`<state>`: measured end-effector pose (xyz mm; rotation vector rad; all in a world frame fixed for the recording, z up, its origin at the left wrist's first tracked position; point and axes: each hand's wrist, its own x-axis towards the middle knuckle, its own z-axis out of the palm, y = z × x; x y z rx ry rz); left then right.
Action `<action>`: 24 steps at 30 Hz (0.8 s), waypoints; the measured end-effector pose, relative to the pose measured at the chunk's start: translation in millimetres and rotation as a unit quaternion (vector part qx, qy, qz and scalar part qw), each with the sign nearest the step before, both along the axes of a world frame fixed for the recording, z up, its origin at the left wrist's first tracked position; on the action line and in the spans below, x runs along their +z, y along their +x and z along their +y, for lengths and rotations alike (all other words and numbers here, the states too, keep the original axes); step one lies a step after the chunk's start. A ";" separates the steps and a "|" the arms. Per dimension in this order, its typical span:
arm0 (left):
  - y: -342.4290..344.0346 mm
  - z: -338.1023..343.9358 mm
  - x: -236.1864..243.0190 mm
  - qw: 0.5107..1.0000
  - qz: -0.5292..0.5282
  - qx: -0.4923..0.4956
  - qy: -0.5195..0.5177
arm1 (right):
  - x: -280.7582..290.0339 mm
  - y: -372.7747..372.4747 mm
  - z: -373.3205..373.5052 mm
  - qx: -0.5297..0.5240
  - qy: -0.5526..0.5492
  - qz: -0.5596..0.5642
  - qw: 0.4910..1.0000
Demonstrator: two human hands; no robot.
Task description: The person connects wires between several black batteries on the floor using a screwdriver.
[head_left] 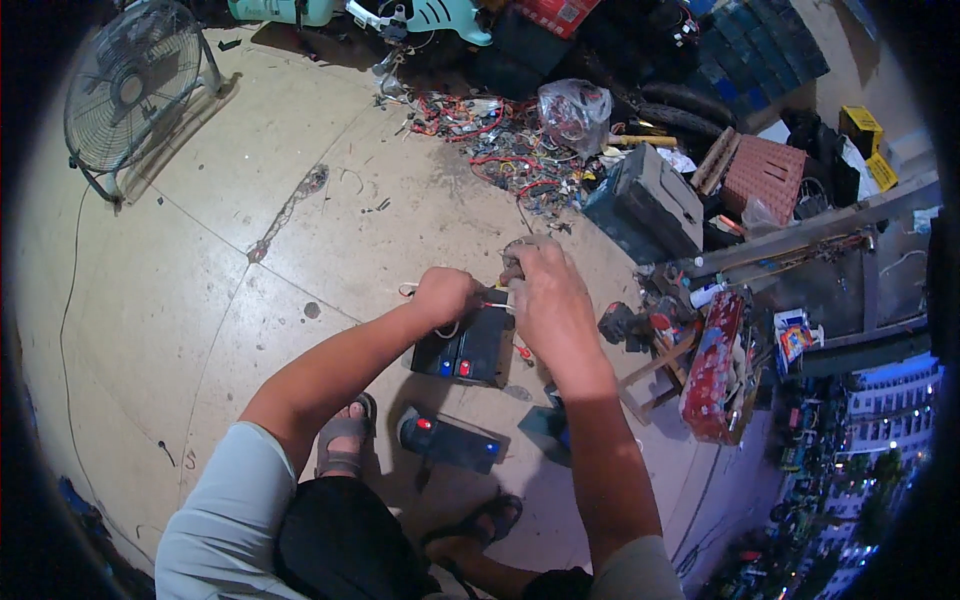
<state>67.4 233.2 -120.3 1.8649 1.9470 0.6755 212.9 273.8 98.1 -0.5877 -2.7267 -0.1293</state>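
Two black batteries (462, 352) stand side by side on the floor below my hands, with red and blue terminals at the near edge. My left hand (445, 298) is closed in a fist above their far left corner, and thin pale wire (406, 290) shows beside it. My right hand (545, 300) is bent over the far right corner, fingers curled. Between the hands is a short dark piece (494, 296), its kind unclear, with a white and red wire beside it. What the right fingers grip is hidden. Closer to my feet lies another dark battery (455, 443) with red and blue terminals.
A dark green battery-like block (546, 432) sits under my right forearm. Loose wires and scraps (520, 160) are heaped beyond my hands, near a large dark box (645, 205). To the right stands a worn red container (715, 370). A floor fan (130, 90) stands far left.
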 end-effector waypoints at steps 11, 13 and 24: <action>3.9 2.4 -0.2 0.999 -0.005 -0.009 0.049 | -6.6 16.8 5.0 -0.029 -0.178 0.065 0.981; 2.7 1.8 -0.7 0.997 -0.037 -0.012 0.062 | -3.0 16.0 3.7 -0.075 -0.168 0.033 0.982; 5.9 -0.8 -7.1 0.997 -0.045 0.014 0.060 | 4.3 1.3 -16.7 -0.136 -0.147 -0.053 0.978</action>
